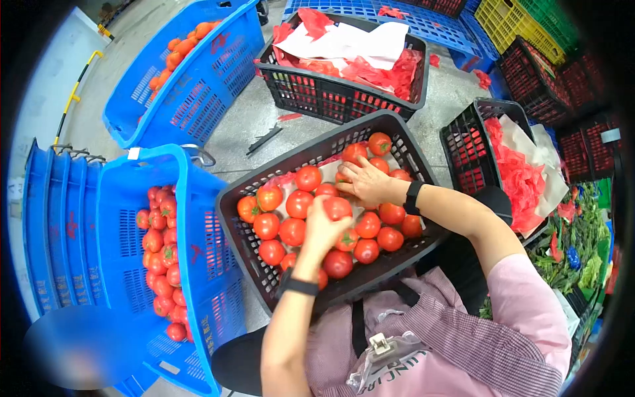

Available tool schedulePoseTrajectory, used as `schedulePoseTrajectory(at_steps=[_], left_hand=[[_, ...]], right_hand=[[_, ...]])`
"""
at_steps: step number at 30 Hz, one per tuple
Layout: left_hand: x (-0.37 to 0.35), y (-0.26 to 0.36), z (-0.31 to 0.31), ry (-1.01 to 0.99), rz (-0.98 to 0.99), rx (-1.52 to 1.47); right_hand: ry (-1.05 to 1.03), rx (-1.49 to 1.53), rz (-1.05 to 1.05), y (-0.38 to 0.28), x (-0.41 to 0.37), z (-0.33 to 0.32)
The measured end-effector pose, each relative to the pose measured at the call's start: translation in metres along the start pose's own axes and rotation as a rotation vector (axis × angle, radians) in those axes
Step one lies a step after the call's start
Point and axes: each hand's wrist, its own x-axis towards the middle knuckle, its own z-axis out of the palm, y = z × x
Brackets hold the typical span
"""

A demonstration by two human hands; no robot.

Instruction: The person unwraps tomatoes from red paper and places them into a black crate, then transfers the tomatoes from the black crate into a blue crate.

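A black plastic crate (233,218) in front of me holds many red tomatoes (292,231), with pale paper showing between them. My left hand (320,233) is closed around a tomato (337,208) above the others near the crate's middle. Reaching in from the right, my right hand (367,183) has its fingers bent over a tomato (342,177) among the rest; part of that tomato is hidden under the fingers. Dark bands circle both wrists.
Left of me, a blue basket (180,165) contains more tomatoes. Another blue basket (198,99) holds orange produce behind it. Black crates (344,106) with red plastic and white paper stand at the back and right. Leafy greens (575,245) lie far right.
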Motion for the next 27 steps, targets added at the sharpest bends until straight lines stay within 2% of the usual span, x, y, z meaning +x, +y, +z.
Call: schedulePoseTrajectory(at_steps=[1, 2, 3, 4, 5, 6, 8, 10, 12, 13, 14, 16, 18, 19, 20, 22, 23, 24, 26, 27], left_hand=[[-0.013, 0.009, -0.025, -0.089, -0.207, -0.511], [-0.021, 0.011, -0.052, -0.141, -0.393, -0.799], [-0.045, 0.035, -0.108, -0.105, -0.420, -1.140], [-0.058, 0.042, -0.137, -0.032, -0.427, -1.128], [-0.073, 0.042, -0.168, -0.015, -0.408, -1.161], [-0.086, 0.033, -0.199, 0.088, -0.405, -1.152], [-0.118, 0.048, -0.248, 0.309, -0.350, -1.100], [-0.149, 0.027, -0.294, 0.408, -0.288, -1.127], [-0.179, -0.004, -0.325, 0.572, -0.322, -1.204], [-0.195, -0.027, -0.337, 0.664, -0.370, -1.287], [-0.211, -0.055, -0.348, 0.665, -0.386, -1.325], [-0.233, -0.102, -0.355, 0.915, -0.488, -1.379], [-0.252, -0.135, -0.356, 1.012, -0.576, -1.326], [-0.253, -0.130, -0.350, 1.109, -0.605, -1.214], [-0.249, -0.118, -0.344, 1.203, -0.621, -1.139], [-0.246, -0.114, -0.328, 1.067, -0.468, -0.958], [-0.237, -0.104, -0.314, 0.982, -0.327, -0.744], [-0.226, -0.089, -0.298, 0.891, -0.190, -0.528], [-0.196, -0.055, -0.267, 0.830, -0.254, 0.089], [-0.183, -0.034, -0.243, 0.829, -0.234, 0.157]], right_hand=[[0.050, -0.055, -0.010, -0.002, 0.001, 0.002], [0.103, -0.110, -0.020, -0.003, 0.002, 0.006], [0.182, -0.013, -0.076, 0.009, 0.017, 0.044], [0.134, -0.008, -0.109, 0.015, 0.023, 0.055], [0.091, 0.070, -0.088, 0.014, 0.027, 0.042], [0.048, 0.150, -0.073, 0.010, 0.029, 0.020], [0.005, 0.155, -0.005, -0.001, 0.035, 0.009], [0.019, 0.087, -0.045, -0.013, 0.042, 0.009], [-0.094, 0.031, -0.073, -0.018, 0.049, 0.020], [-0.088, 0.013, -0.125, -0.015, 0.051, 0.025], [-0.083, -0.007, -0.174, -0.010, 0.053, 0.029], [-0.003, -0.023, -0.212, -0.008, 0.054, 0.033], [-0.056, 0.126, -0.154, -0.009, 0.053, 0.018], [-0.001, 0.264, -0.027, -0.015, 0.054, 0.009], [-0.034, 0.421, 0.177, -0.027, 0.056, -0.019], [-0.018, 1.042, 0.381, -0.030, 0.069, -0.047], [-0.043, 1.459, 0.441, -0.040, 0.077, -0.070], [-0.134, 1.766, 0.415, -0.061, 0.092, -0.114], [-0.321, 2.032, 0.502, -0.086, 0.126, -0.152], [-0.285, 2.086, 0.513, -0.108, 0.145, -0.170]])
